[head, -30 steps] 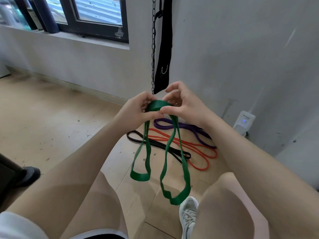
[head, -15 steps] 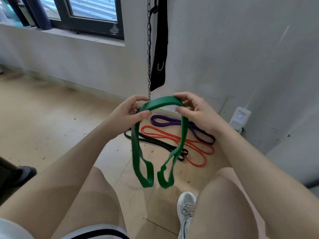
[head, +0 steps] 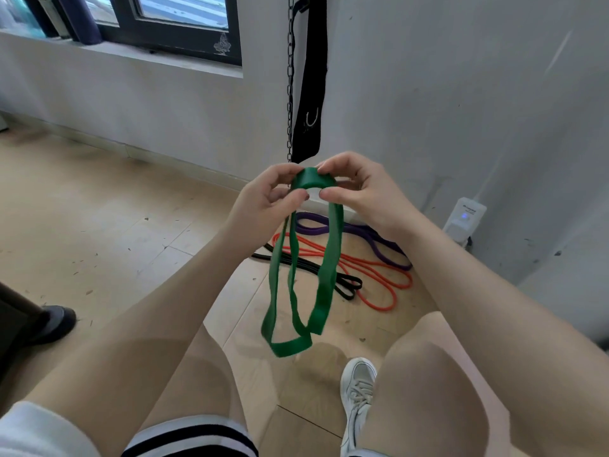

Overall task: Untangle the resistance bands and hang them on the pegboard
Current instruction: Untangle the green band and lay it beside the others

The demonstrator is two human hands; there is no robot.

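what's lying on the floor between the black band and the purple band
The orange band lies between the black band and the purple band, looped on the floor; the head view shows it, partly behind the hanging green band.

Grey wall [head: 445,94], dark-framed window [head: 184,31] — pale, perhaps wooden floor [head: 99,225].

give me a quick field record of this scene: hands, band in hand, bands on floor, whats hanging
left hand: pinches the green band's top fold
right hand: pinches the same fold
green band: held up, loops dangling above the floor
on floor: purple band, orange band, black band, overlapping
hanging on wall: chain, black strap
pegboard: not in view
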